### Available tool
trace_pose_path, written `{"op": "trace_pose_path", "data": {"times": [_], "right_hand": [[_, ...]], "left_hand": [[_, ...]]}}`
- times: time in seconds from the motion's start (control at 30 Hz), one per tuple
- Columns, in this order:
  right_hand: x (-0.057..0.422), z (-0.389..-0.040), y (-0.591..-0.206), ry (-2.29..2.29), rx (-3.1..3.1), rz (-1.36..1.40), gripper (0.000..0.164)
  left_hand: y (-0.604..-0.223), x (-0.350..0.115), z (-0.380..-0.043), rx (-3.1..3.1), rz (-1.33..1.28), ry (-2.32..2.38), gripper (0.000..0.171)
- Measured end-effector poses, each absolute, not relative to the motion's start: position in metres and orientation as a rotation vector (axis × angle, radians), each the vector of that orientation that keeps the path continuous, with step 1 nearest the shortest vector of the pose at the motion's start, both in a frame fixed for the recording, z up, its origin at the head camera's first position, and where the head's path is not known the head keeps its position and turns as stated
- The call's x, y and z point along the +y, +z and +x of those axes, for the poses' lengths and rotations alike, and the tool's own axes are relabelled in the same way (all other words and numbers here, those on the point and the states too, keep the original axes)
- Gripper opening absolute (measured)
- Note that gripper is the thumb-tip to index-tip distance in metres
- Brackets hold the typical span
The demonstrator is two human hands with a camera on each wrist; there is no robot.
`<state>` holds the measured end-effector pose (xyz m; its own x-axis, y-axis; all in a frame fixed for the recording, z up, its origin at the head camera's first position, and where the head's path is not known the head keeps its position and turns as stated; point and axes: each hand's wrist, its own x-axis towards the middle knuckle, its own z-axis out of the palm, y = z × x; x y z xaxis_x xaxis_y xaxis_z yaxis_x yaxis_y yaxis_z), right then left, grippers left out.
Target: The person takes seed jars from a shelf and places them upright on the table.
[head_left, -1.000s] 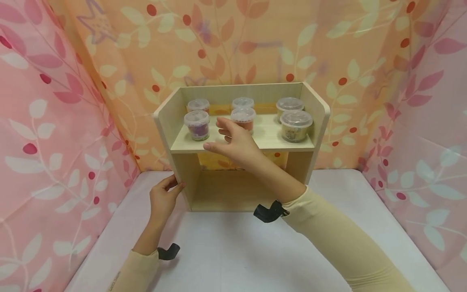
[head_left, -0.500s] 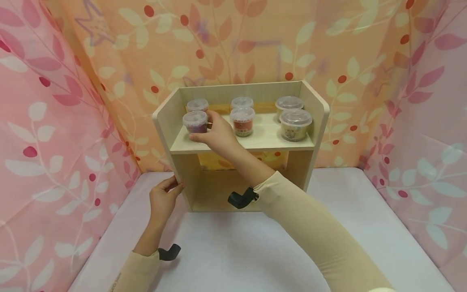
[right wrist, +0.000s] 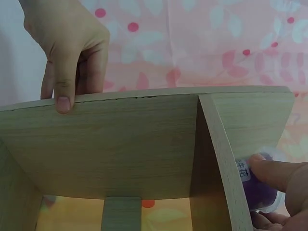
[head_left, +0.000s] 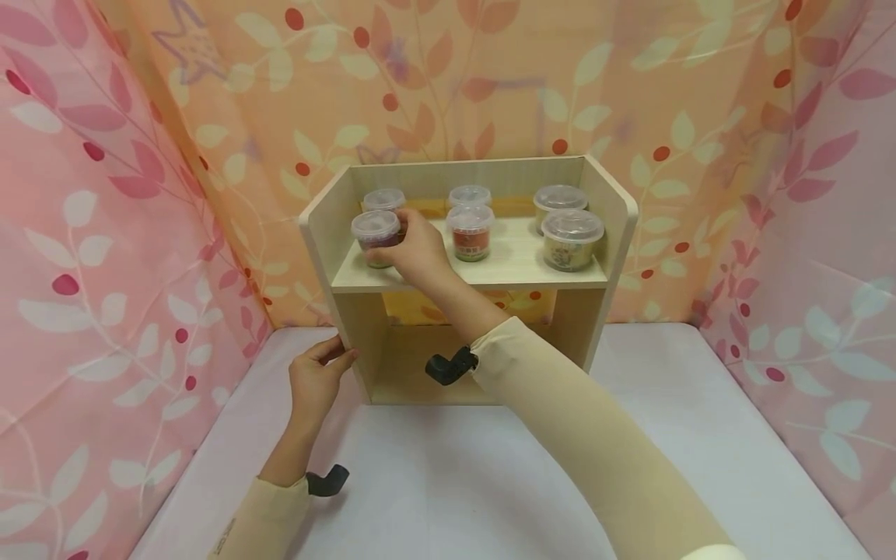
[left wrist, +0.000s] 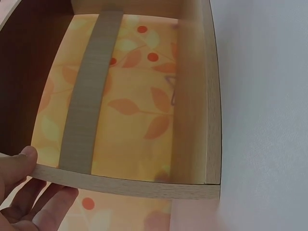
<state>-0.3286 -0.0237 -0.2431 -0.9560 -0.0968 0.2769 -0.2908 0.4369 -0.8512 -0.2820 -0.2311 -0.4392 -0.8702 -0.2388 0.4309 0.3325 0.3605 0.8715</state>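
My right hand (head_left: 423,253) grips a small clear-lidded tub with purple contents (head_left: 376,225) at the front left of the upper shelf (head_left: 514,268). In the right wrist view the thumb presses the side of this purple tub (right wrist: 257,190), over a white label; some fingers are hidden behind it. Lower down, my left hand (head_left: 315,381) pinches the front edge of the wooden rack's left side panel (left wrist: 130,186), thumb inside and fingers outside. Beside my right hand stands a tub with red contents (head_left: 471,237).
Behind the purple tub is another lidded tub (head_left: 383,201), and one more tub (head_left: 470,196) stands behind the red one. Two wider tubs, a front one (head_left: 572,241) and a back one (head_left: 560,198), sit at the right. The rack stands on a white table (head_left: 448,467) before patterned curtains.
My right hand has moved left from in front of the red tub to the purple tub, and its fingers have closed round it. My left hand has stayed on the side panel.
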Motion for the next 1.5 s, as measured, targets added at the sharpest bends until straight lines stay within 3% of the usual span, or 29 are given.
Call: {"op": "trace_pose_path", "data": {"times": [0.4,0.8,1.1,1.5], "right_hand": [[-0.017,-0.319,-0.241,1.653,-2.403,0.425,0.075],[0.004,-0.263,-0.247,1.924,-2.245,0.7,0.073],[0.019,-0.23,-0.301,1.975,-2.244,0.725,0.068],[0.018,-0.235,-0.394,2.065,-2.297,0.559,0.071]], "left_hand": [[-0.439,-0.23,-0.283,-2.139,-0.061,-1.571,0.032],[-0.438,-0.233,-0.282,-2.143,-0.077,-1.562,0.03],[-0.441,-0.235,-0.285,-2.145,-0.087,-1.553,0.034],[-0.441,-0.235,-0.283,-2.137,-0.082,-1.585,0.031]]}}
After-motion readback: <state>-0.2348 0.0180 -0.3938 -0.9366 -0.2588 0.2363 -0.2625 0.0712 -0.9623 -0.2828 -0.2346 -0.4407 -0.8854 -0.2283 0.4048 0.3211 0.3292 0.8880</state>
